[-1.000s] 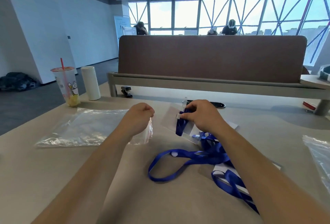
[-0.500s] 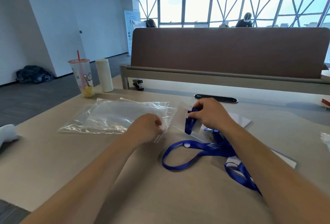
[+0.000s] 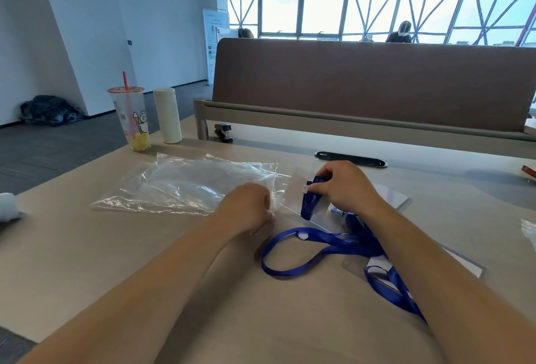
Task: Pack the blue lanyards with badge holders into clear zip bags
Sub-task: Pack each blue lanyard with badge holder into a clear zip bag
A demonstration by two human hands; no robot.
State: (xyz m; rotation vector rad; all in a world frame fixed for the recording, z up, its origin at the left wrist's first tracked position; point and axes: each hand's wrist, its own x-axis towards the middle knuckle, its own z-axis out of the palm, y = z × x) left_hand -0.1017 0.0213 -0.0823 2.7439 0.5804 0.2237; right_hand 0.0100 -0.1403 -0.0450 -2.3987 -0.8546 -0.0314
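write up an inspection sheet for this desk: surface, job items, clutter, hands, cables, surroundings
surface: beige desk, things spread over its far half.
job's things: clear zip bag lies flat at left; badge holder sits just right of it, with the blue lanyard looping on the desk; second lanyard and white cards lie at right.
clutter: drink cup with red straw, white bottle and black stapler at the far edge.
grips: left hand pinches the bag's right edge; right hand pinches the badge holder at its clip.
cables: nothing seen.
surroundings: brown divider behind the desk, windows beyond, dark bundle on the floor at left.
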